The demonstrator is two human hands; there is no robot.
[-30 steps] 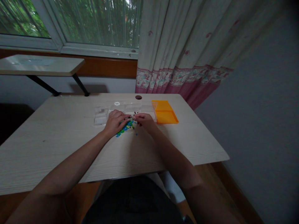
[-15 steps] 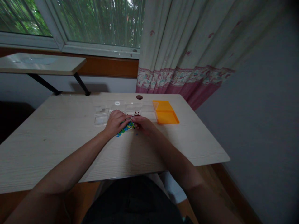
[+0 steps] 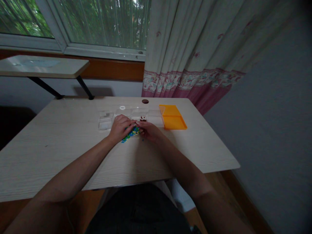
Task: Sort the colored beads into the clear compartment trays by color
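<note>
A small heap of blue, green and yellow pieces [image 3: 131, 134] lies on the table, too small to tell their kind. My left hand [image 3: 119, 127] hovers over its far left side, fingers stretched to the right and thumb apart from them. At the heap's right end my right hand [image 3: 149, 130] is closed in a pinch. Its thumb and finger meet the left fingertips; whatever is between them is hidden or too small to name. Just beyond the hands, dark red bits [image 3: 143, 119] sit in a clear compartment box [image 3: 156, 121].
An open orange case [image 3: 174, 123] lies right of the clear box. To the left stands another small clear box [image 3: 105, 124]. A raised shelf [image 3: 70, 70] on dark legs is at the back left of the table [image 3: 80, 136]. A curtain [image 3: 175, 78] hangs behind.
Both hands stay in almost the same place. The fingertips at their meeting point have shifted very slightly.
</note>
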